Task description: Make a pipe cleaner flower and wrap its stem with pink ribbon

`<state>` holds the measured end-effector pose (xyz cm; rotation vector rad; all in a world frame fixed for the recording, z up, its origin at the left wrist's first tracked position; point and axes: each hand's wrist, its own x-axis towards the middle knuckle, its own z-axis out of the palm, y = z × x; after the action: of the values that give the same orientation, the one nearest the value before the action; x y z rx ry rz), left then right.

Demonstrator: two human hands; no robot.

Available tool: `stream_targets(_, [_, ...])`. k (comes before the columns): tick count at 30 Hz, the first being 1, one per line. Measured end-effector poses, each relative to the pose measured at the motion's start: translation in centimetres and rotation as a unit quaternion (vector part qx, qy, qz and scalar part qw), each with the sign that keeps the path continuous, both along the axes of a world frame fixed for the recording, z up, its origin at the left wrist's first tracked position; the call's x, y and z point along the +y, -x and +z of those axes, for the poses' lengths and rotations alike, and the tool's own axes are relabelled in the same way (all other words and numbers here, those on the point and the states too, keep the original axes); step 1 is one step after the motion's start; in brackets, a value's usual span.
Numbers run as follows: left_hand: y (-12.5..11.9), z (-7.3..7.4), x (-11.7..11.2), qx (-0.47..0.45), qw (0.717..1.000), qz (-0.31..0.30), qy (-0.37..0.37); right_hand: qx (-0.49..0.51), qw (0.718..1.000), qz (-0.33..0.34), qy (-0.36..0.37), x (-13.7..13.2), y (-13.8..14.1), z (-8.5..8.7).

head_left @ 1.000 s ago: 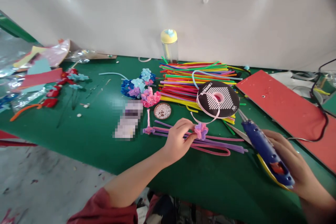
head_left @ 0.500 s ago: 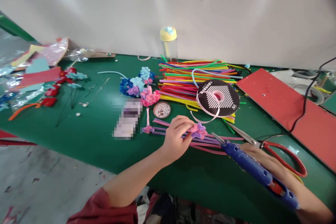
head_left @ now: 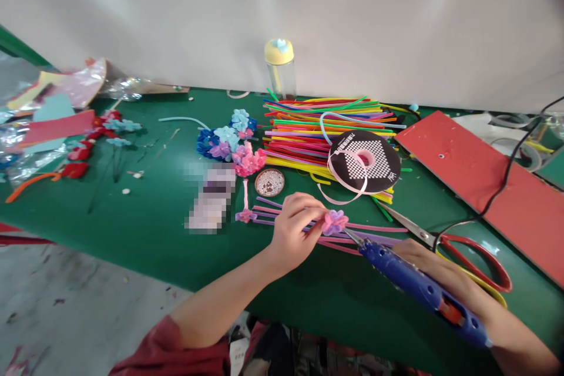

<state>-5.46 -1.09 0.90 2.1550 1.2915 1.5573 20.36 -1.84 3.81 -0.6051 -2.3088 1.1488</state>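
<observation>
Between the fingertips of my left hand (head_left: 297, 226) is a small pink and purple pipe-cleaner flower (head_left: 335, 222). My right hand (head_left: 434, 264) is wrapped round a blue hot glue gun (head_left: 409, 279), partly hidden behind its body. The gun's metal nozzle points left and meets the flower's right edge; whether it touches cannot be made out. Under both hands lie pink and purple pipe cleaners (head_left: 374, 228). A similar flower with a pink stem (head_left: 245, 215) rests left of my left hand. Scissors (head_left: 471, 252) with red handles lie beyond my right hand.
Behind the hands are a ribbon spool (head_left: 339, 167), a heap of coloured pipe cleaners (head_left: 299, 144), and a dish of beads (head_left: 269, 183). A yellow-lidded bottle (head_left: 282, 70) stands by the wall. A black cord (head_left: 502, 194) crosses a red board (head_left: 467, 158) at right.
The glue gun in my right hand has moved left, bringing its nozzle up to the flower. The flower has turned slightly in my left hand. The view has shifted a little.
</observation>
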Motion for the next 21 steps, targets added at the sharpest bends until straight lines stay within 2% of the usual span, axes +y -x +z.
stream_targets(10, [0.0,-0.1,-0.2,0.016,1.000,-0.002,0.003,-0.029,1.000,0.009,0.003,0.0,-0.2,-0.7])
stream_targets(21, [0.0,0.0,-0.2,0.014,1.000,-0.003,0.000,-0.006,0.999,-0.008,0.052,0.5,0.7,0.0])
